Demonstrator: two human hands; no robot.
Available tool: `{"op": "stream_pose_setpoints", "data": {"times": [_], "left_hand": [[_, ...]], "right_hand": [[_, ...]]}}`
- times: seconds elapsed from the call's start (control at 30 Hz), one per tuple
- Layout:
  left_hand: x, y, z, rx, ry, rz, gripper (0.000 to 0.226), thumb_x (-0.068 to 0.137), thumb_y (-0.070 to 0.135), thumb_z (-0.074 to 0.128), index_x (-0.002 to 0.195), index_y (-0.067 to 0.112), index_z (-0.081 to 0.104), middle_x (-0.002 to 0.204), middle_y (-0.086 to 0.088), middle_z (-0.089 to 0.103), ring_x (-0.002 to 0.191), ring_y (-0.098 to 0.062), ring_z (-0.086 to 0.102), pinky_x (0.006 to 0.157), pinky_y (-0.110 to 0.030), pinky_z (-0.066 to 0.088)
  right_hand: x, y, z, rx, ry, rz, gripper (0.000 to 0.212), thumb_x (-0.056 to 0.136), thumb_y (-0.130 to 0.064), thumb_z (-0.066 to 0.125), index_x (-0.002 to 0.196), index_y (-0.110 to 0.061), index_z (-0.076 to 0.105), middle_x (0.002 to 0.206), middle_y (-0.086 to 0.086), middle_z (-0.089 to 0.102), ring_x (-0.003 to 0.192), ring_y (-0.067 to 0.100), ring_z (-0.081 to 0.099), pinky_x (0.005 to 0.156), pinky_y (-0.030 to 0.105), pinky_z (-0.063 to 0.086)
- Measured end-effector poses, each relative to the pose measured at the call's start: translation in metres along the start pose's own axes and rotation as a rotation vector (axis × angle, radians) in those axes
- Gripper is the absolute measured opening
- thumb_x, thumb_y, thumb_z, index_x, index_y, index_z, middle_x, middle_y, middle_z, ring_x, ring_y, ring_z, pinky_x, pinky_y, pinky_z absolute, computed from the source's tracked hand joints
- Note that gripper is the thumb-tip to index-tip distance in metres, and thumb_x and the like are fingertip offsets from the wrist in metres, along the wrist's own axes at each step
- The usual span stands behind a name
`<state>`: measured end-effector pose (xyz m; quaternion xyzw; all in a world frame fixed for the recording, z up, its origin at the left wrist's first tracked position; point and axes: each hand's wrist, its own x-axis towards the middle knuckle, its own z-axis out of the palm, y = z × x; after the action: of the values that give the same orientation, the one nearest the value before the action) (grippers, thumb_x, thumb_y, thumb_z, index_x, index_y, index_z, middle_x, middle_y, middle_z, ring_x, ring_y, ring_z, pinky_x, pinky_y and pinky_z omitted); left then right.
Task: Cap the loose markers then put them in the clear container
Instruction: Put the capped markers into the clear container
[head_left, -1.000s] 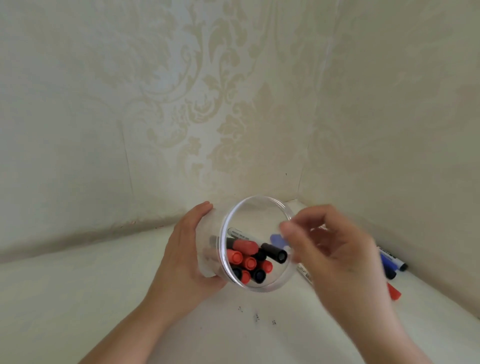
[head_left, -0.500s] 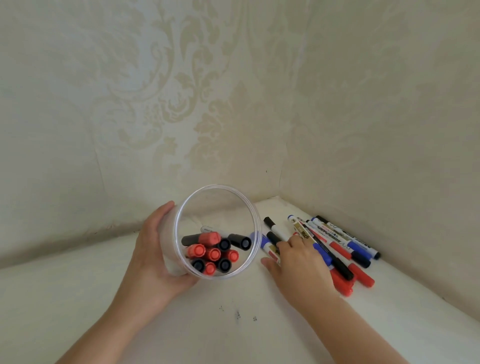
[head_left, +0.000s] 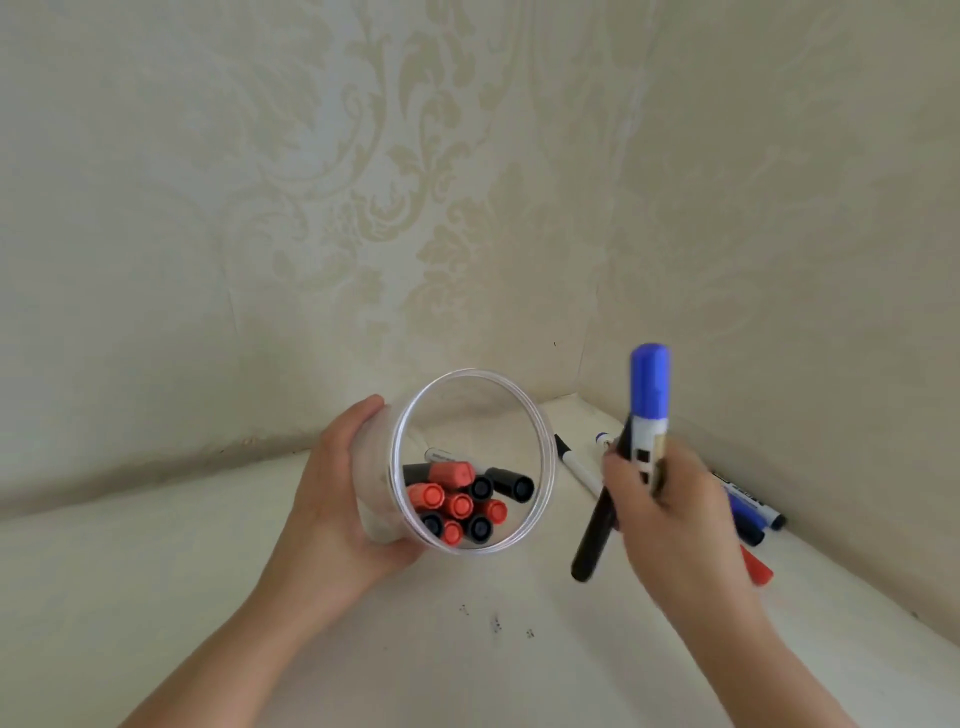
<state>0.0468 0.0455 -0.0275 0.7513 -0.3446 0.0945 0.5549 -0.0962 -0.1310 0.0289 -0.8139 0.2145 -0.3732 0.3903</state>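
I have my left hand (head_left: 337, 499) wrapped around the clear container (head_left: 470, 462), tipped so its mouth faces me, with a cluster of capped red and black markers (head_left: 457, 506) lying at its bottom. To the right of the container, my right hand (head_left: 670, 514) is closed in a grip on two markers at once: a blue-capped marker (head_left: 649, 400) standing upright and a black marker (head_left: 595, 535) hanging downward at a slant. More loose markers (head_left: 748, 512) lie on the desk (head_left: 467, 665) beyond that hand, further right of the container, near the wall. The risk I see is the black one slipping, since it looks pinched loosely beside the blue. Feeding two crossed markers into the mouth together could snag the rim, or nudge the tipped container so the stored ones slide out.
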Motion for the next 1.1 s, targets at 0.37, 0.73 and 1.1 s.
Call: {"op": "stream_pose_setpoints", "data": {"times": [0.37,0.73,1.1], "left_hand": [[-0.005,0.014,0.002,0.146,-0.029,0.189,0.097,0.05,0.046,0.072,0.124,0.064,0.011,0.129,0.047,0.019,0.126,0.004,0.03,0.104,-0.025,0.028],[-0.006,0.012,0.006,0.175,-0.032,0.225,0.104,0.051,0.039,0.08,0.125,0.063,0.012,0.131,0.047,0.017,0.127,0.009,0.027,0.105,-0.03,0.03],[-0.006,0.012,0.005,0.184,-0.021,0.257,0.104,0.052,0.036,0.081,0.125,0.063,0.013,0.133,0.046,0.017,0.128,0.008,0.027,0.104,-0.028,0.029]], "right_hand": [[-0.027,-0.04,0.008,0.669,0.008,-0.436,0.008,0.08,-0.042,0.058,0.085,-0.036,0.057,0.073,-0.015,0.055,0.067,-0.004,0.052,0.064,0.007,0.042],[-0.015,-0.03,0.021,0.355,0.099,-0.283,0.052,0.049,-0.042,0.081,0.087,-0.045,0.045,0.076,-0.007,0.054,0.066,0.009,0.056,0.059,0.014,0.045],[-0.016,-0.032,0.011,0.156,-0.026,-0.295,0.042,0.049,-0.05,0.08,0.072,-0.031,0.05,0.07,-0.013,0.055,0.064,0.006,0.05,0.054,0.014,0.04]]}}
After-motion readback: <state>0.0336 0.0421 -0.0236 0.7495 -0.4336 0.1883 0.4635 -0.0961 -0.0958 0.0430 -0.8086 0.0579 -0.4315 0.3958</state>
